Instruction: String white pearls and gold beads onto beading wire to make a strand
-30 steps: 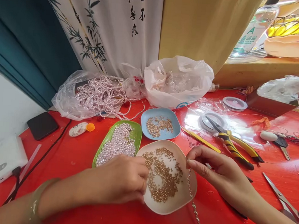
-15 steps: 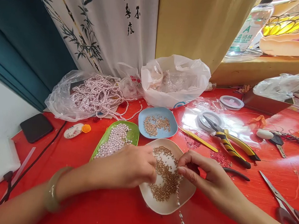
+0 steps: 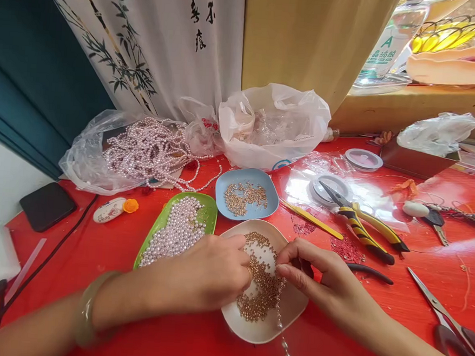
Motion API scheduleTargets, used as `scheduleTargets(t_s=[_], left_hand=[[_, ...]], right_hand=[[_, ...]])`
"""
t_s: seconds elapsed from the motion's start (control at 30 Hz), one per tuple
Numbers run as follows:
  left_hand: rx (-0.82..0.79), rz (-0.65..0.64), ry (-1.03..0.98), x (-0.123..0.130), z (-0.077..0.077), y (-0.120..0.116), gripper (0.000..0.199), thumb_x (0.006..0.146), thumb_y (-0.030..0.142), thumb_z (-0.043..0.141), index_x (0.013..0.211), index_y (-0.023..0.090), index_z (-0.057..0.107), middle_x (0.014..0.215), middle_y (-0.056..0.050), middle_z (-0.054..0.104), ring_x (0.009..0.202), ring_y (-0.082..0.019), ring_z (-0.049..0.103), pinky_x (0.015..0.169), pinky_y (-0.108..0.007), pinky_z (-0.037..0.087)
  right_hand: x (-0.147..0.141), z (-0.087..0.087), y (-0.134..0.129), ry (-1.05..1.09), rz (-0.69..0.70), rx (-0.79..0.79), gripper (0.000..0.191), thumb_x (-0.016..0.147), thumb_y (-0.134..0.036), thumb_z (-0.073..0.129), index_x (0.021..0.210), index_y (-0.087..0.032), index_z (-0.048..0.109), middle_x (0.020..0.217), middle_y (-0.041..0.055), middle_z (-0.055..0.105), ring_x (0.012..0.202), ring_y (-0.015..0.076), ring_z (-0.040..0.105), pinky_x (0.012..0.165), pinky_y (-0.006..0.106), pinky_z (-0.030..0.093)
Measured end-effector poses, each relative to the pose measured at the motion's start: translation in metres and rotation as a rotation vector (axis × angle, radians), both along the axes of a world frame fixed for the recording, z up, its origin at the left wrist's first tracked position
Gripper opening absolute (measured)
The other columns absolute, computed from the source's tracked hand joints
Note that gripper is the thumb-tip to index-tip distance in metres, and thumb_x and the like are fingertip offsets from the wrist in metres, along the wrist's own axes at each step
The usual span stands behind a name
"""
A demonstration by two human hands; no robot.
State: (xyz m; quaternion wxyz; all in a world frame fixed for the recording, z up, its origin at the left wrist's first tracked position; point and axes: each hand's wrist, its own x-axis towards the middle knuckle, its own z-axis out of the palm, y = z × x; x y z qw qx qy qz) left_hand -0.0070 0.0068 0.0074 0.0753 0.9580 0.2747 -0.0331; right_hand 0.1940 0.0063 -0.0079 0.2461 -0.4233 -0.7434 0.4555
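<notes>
My right hand (image 3: 320, 273) pinches the top of a beaded strand (image 3: 280, 316) between thumb and forefinger; the strand hangs over the right side of a white plate (image 3: 243, 333) and runs down past its rim. Small gold beads (image 3: 264, 291) are spread over this plate. Over the plate's left part is my left hand (image 3: 223, 269), fingers curled together at the beads. Its fingertips are hidden from view, so what they hold cannot be made out. A green dish (image 3: 145, 245) of pale pearl beads (image 3: 179, 228) lies partly behind my left forearm.
Behind the plate sits a blue dish (image 3: 275, 194) with gold beads. Yellow tweezers (image 3: 316, 220), pliers (image 3: 360, 224) and scissors (image 3: 435, 306) lie to the right. Pearl strands (image 3: 145, 150) and a white plastic bag (image 3: 239, 151) stand at the back. A cable (image 3: 48, 259) crosses the left.
The view has shifted slightly. My left hand has moved a little to the right over the white plate. My right hand keeps its pinch on the strand at nearly the same spot.
</notes>
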Motion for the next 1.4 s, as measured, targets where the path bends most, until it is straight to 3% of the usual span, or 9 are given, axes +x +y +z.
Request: scheduleTargets(t_s=[0.13, 0.33, 0.53, 0.67, 0.77, 0.83, 1.0, 1.23, 1.4], left_hand=[[0.079, -0.007, -0.045, -0.002, -0.008, -0.002, 0.011, 0.071, 0.014, 0.055, 0.061, 0.017, 0.054, 0.059, -0.002, 0.055, 0.067, -0.017, 0.041, 0.042, -0.029, 0.013], [0.138, -0.048, -0.046, 0.002, -0.008, -0.006, 0.019, 0.072, 0.009, 0.053, 0.055, 0.017, 0.050, 0.057, -0.003, 0.053, 0.064, -0.017, 0.041, 0.042, -0.030, 0.017], [0.084, 0.010, -0.078, 0.003, -0.010, -0.006, 0.014, 0.071, 0.011, 0.051, 0.058, 0.017, 0.053, 0.059, -0.003, 0.055, 0.065, -0.016, 0.043, 0.045, -0.027, 0.025], [-0.189, 0.298, -0.302, 0.004, 0.001, 0.000, 0.010, 0.070, 0.015, 0.050, 0.070, 0.017, 0.060, 0.069, -0.002, 0.058, 0.073, -0.015, 0.049, 0.054, -0.024, 0.035], [-0.551, 0.614, -0.567, 0.006, 0.012, 0.005, 0.008, 0.068, 0.020, 0.054, 0.071, 0.015, 0.060, 0.069, -0.001, 0.058, 0.063, -0.011, 0.050, 0.057, -0.024, 0.040], [-0.793, 0.740, -0.745, 0.007, 0.014, 0.006, 0.010, 0.066, 0.023, 0.057, 0.070, 0.013, 0.058, 0.067, -0.001, 0.058, 0.058, -0.010, 0.050, 0.055, -0.024, 0.041], [-1.077, 0.815, -1.062, 0.008, 0.005, 0.006, 0.007, 0.061, 0.018, 0.062, 0.063, 0.013, 0.057, 0.066, 0.000, 0.057, 0.059, -0.008, 0.050, 0.054, -0.021, 0.041], [-1.244, 0.892, -1.217, 0.009, 0.000, 0.004, 0.012, 0.058, 0.016, 0.067, 0.064, 0.012, 0.057, 0.065, 0.000, 0.056, 0.059, -0.007, 0.049, 0.052, -0.019, 0.040], [-1.315, 0.888, -1.275, 0.009, -0.002, 0.003, 0.014, 0.057, 0.013, 0.068, 0.067, 0.012, 0.058, 0.066, 0.001, 0.055, 0.059, -0.006, 0.049, 0.053, -0.018, 0.040]], right_hand=[[-0.001, 0.001, 0.000, 0.005, 0.000, -0.013, 0.017, 0.081, -0.031, 0.046, 0.070, -0.020, 0.051, 0.066, 0.0018, 0.056, 0.061, 0.0141, 0.050, 0.053, 0.026, 0.040], [0.000, 0.001, 0.000, 0.000, -0.003, -0.008, 0.015, 0.080, -0.030, 0.046, 0.069, -0.020, 0.051, 0.065, 0.0017, 0.056, 0.060, 0.0139, 0.050, 0.051, 0.026, 0.039], [-0.001, 0.001, 0.001, 0.004, -0.016, -0.002, 0.016, 0.079, -0.030, 0.047, 0.069, -0.019, 0.052, 0.065, 0.0018, 0.057, 0.061, 0.0139, 0.051, 0.052, 0.026, 0.040], [0.000, 0.004, 0.001, 0.031, -0.024, -0.009, 0.017, 0.080, -0.032, 0.047, 0.070, -0.019, 0.051, 0.065, 0.0007, 0.055, 0.060, 0.0129, 0.049, 0.053, 0.025, 0.040], [0.000, 0.006, 0.001, 0.058, -0.043, -0.002, 0.017, 0.081, -0.032, 0.047, 0.071, -0.019, 0.052, 0.066, 0.0003, 0.055, 0.060, 0.0125, 0.049, 0.055, 0.025, 0.040], [0.000, 0.008, -0.001, 0.075, -0.057, -0.001, 0.017, 0.080, -0.032, 0.047, 0.070, -0.019, 0.052, 0.066, 0.0002, 0.055, 0.059, 0.0124, 0.049, 0.055, 0.025, 0.041], [-0.007, 0.011, -0.007, 0.155, -0.087, -0.087, 0.017, 0.079, -0.032, 0.049, 0.069, -0.019, 0.051, 0.064, 0.0001, 0.054, 0.059, 0.0119, 0.049, 0.052, 0.024, 0.041], [-0.018, 0.012, -0.016, 0.321, -0.078, -0.289, 0.016, 0.079, -0.030, 0.051, 0.069, -0.017, 0.049, 0.061, -0.0019, 0.051, 0.055, 0.0082, 0.048, 0.050, 0.020, 0.039], [-0.020, 0.012, -0.020, 0.358, -0.082, -0.314, 0.015, 0.078, -0.030, 0.052, 0.070, -0.017, 0.049, 0.064, -0.0014, 0.053, 0.056, 0.0082, 0.050, 0.051, 0.020, 0.039]])
